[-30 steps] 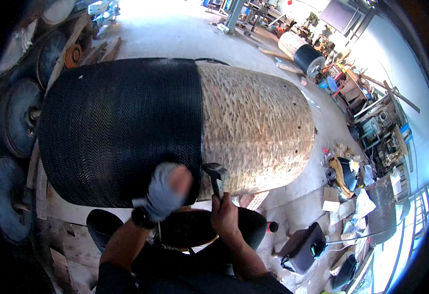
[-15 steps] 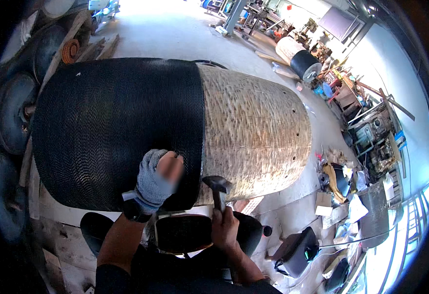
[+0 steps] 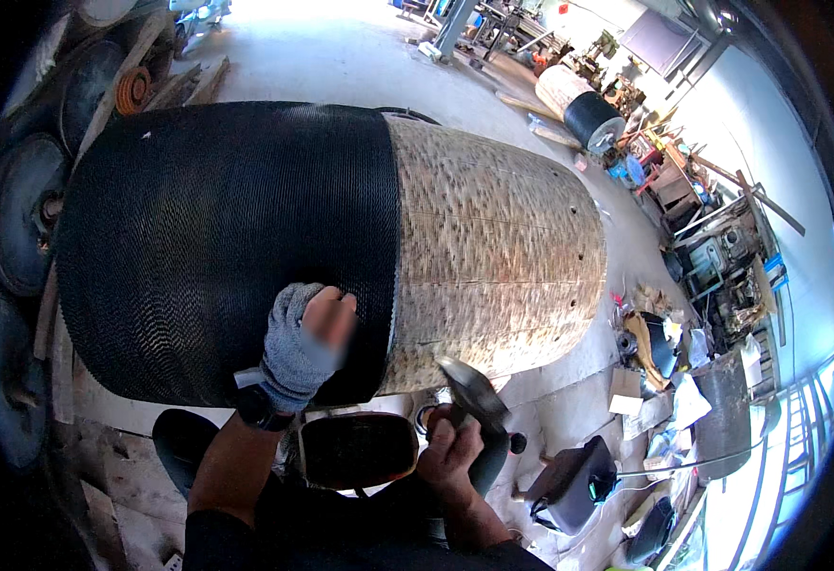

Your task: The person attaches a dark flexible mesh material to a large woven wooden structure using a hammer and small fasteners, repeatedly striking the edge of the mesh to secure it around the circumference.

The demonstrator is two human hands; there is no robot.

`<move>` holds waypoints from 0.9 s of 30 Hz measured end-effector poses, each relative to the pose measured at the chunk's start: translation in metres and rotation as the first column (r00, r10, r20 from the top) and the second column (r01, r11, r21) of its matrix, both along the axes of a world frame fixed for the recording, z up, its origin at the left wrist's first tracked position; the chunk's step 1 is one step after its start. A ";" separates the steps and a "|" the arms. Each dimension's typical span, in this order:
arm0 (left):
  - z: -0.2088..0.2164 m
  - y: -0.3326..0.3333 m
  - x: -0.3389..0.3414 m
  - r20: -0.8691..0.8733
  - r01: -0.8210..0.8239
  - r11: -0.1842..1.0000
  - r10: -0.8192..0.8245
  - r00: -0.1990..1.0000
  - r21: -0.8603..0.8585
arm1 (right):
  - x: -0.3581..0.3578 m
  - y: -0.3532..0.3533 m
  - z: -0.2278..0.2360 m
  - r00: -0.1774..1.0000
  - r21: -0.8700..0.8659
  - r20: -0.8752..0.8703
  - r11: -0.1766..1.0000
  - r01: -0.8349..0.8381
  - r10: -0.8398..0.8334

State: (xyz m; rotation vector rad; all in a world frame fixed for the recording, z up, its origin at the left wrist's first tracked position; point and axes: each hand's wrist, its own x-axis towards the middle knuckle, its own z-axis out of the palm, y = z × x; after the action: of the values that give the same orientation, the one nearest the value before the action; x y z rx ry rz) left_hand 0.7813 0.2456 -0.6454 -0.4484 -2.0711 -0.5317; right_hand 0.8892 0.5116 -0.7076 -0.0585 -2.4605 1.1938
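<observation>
A large drum lies sideways in front of me. Its left part is a black finely ridged covering (image 3: 217, 209), and its right part is pale, pitted wood (image 3: 493, 247). My left hand (image 3: 312, 328), in a grey glove with bare fingertips, rests on the black covering near the seam with the wood. Its fingers are curled together, and whatever they pinch is hidden. Lower right, my right hand (image 3: 452, 447) grips a hammer (image 3: 474, 392), its blurred head tilted in front of the drum's lower edge and apart from the seam.
An open dark container (image 3: 360, 449) sits between my knees. A dark case (image 3: 574, 485) stands on the floor at right, near scraps and a cardboard piece (image 3: 625, 393). Large dark discs (image 3: 31, 219) line the left side. A smaller half-black drum (image 3: 590, 119) lies far right.
My right hand has swung the hammer rightward and down, away from the seam. My left hand keeps nearly the same place on the black covering.
</observation>
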 end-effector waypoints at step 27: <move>-0.003 0.000 0.000 0.045 -0.024 0.998 0.022 0.999 0.061 | -0.027 -0.026 0.017 0.998 0.363 0.027 0.930 -0.059 0.053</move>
State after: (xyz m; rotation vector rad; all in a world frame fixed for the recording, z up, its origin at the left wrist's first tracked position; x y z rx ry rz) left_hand 0.7810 0.2453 -0.6485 -0.3793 -2.0932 -0.5953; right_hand 0.8622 0.4855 -0.6903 0.1088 -2.6714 0.7411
